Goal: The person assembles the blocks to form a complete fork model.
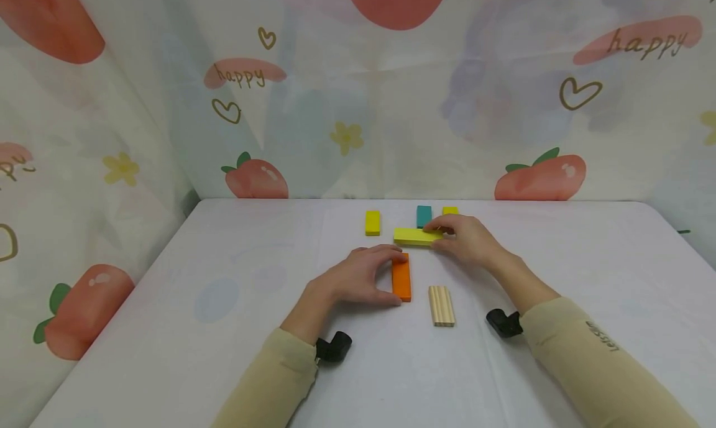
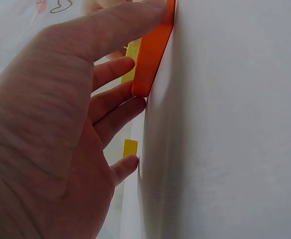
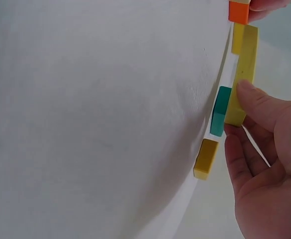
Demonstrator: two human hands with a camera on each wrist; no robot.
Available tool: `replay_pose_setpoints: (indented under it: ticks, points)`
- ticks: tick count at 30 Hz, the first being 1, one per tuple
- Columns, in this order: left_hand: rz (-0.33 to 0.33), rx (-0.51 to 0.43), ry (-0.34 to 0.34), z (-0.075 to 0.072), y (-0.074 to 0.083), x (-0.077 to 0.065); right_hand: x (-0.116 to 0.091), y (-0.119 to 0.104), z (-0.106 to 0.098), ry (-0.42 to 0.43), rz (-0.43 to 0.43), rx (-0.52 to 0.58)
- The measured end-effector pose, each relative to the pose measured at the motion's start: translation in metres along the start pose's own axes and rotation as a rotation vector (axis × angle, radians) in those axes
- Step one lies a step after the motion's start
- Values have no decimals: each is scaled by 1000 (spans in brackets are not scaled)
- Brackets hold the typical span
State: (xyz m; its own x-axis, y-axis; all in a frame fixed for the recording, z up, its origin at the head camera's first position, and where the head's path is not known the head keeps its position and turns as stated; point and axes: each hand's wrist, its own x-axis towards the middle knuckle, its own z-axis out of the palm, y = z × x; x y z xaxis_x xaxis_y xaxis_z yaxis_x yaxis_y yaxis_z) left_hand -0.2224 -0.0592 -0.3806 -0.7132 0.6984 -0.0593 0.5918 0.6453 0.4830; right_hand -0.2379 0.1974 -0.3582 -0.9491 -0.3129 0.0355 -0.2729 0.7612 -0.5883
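My right hand (image 1: pixel 470 241) pinches the right end of a long yellow-green block (image 1: pixel 411 236), thumb on one side and fingers on the other. In the right wrist view that yellow-green block (image 3: pixel 246 69) is raised off the white surface. My left hand (image 1: pixel 360 276) spans an orange block (image 1: pixel 401 279) lengthwise, its thumb at the near end and fingertips at the far end. The left wrist view shows the thumb against the orange block (image 2: pixel 152 55), with the little finger spread away from it.
Behind the hands stand a yellow block (image 1: pixel 372 223), a teal block (image 1: pixel 424 215) and another yellow block (image 1: pixel 450 210), partly hidden by the right hand. Nearer lies a group of plain wooden strips (image 1: pixel 442 306) side by side. A patterned cloth (image 1: pixel 391 105) hangs behind the white table (image 1: pixel 168 353).
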Motion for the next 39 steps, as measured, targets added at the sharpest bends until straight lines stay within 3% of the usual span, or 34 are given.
replay_pose_setpoints:
  ticks: [11,39]
  points:
    - [41,10,-3,2,6,5,4,-3,3,-23,12,0]
    - [34,20,-1,6,14,8,10,-7,7,-81,29,-23]
